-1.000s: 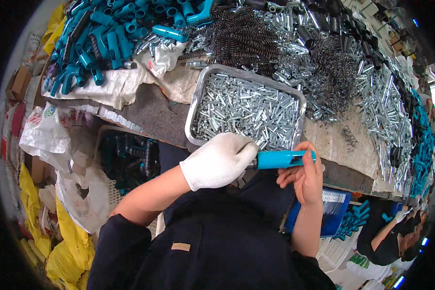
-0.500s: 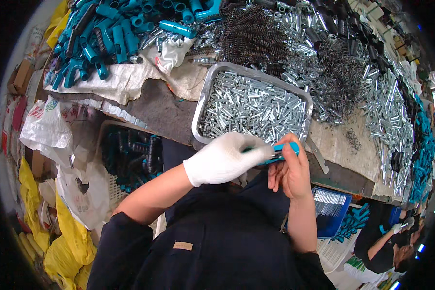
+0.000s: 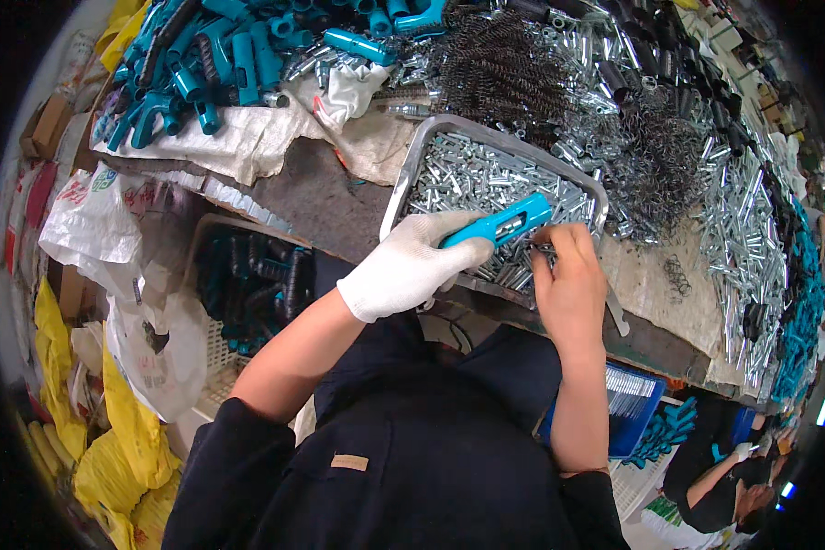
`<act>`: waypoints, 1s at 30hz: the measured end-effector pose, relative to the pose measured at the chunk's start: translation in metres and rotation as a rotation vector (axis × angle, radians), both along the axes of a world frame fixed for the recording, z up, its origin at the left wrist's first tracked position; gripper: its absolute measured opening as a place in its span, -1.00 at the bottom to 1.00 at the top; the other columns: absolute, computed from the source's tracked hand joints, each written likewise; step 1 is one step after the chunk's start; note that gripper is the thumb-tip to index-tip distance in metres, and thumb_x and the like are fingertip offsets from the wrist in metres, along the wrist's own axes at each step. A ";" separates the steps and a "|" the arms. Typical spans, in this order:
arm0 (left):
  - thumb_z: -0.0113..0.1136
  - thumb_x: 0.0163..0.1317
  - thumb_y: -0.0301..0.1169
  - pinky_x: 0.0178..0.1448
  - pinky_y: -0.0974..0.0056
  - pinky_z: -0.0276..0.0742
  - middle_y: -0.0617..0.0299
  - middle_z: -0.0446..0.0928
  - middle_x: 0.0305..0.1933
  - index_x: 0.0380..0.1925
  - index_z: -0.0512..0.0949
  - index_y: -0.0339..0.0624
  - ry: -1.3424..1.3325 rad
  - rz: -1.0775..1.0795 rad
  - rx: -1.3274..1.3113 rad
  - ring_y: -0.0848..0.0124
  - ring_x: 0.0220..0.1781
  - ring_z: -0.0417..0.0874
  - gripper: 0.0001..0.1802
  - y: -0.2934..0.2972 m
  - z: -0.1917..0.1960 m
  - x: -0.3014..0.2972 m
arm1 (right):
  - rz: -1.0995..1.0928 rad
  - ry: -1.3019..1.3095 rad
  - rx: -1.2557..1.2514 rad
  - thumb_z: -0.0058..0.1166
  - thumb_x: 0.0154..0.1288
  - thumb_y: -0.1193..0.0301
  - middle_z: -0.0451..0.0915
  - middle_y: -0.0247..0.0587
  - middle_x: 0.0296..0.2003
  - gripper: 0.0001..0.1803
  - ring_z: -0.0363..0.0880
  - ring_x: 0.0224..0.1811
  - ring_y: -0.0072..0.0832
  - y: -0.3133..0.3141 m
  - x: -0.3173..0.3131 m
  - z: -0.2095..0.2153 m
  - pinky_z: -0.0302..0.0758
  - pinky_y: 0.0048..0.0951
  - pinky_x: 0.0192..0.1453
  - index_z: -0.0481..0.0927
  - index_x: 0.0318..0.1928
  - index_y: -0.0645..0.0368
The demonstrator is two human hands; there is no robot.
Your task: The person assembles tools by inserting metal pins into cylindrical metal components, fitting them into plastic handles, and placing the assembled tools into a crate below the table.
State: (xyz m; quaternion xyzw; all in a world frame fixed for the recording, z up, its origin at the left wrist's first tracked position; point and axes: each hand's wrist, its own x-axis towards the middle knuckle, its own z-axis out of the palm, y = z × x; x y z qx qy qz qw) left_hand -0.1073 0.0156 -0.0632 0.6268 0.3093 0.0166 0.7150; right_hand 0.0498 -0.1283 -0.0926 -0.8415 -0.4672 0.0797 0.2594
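Left hand [image 3: 412,266]: gloved, clamped on the teal handle [image 3: 497,225], held just above the metal tray [image 3: 403,183].
Right hand [image 3: 570,280]: bare, fingertips pinched on a small part at the handle's end.
Advice: the handle should be kept steady while the part is seated squarely.

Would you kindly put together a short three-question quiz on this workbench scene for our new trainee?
1. True or false: the left hand wears a white glove.
2. What does the left hand hold? A) a teal plastic handle B) a coil spring C) a yellow bag
3. Fill in: the bare right hand is over the metal ____ of small silver parts.

Key:
1. True.
2. A.
3. tray.
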 end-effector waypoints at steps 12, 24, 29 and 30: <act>0.14 0.27 -0.21 -0.48 0.47 0.28 0.41 0.42 -0.52 0.12 0.53 -0.22 -0.006 0.006 0.068 0.66 -0.54 0.36 -0.53 0.002 -0.007 0.002 | -0.020 0.271 0.210 0.05 0.31 0.55 0.56 -0.09 -0.21 -0.82 0.63 -0.27 -0.29 0.008 0.006 0.009 0.55 -0.31 -0.25 0.45 -0.09 0.24; 0.19 0.22 -0.31 -0.07 0.17 0.54 -0.13 0.63 -0.24 0.05 0.51 -0.38 -0.086 0.090 0.705 0.09 -0.20 0.70 -0.54 -0.021 -0.013 0.013 | 0.066 -0.059 0.345 0.17 0.20 0.61 0.60 -0.04 -0.46 -0.88 0.64 -0.45 -0.18 0.016 -0.029 0.011 0.50 -0.28 -0.38 0.50 -0.26 0.23; 0.19 0.22 -0.32 0.01 0.19 0.53 -0.23 0.60 -0.17 0.07 0.49 -0.40 -0.155 0.143 0.628 0.06 -0.10 0.69 -0.53 -0.033 -0.010 0.010 | -0.197 0.634 0.578 0.16 0.22 0.63 0.60 -0.21 -0.46 -0.86 0.60 -0.45 -0.54 0.012 -0.026 0.006 0.49 -0.49 -0.37 0.48 -0.26 0.24; 0.19 0.23 -0.31 0.02 0.26 0.52 -0.11 0.63 -0.20 0.12 0.47 -0.39 -0.149 0.125 0.488 0.27 -0.15 0.69 -0.50 -0.035 -0.008 0.009 | -0.191 0.882 0.681 0.14 0.22 0.66 0.60 -0.26 -0.35 -0.84 0.56 -0.34 -0.65 0.008 -0.021 0.005 0.48 -0.59 -0.29 0.46 -0.21 0.28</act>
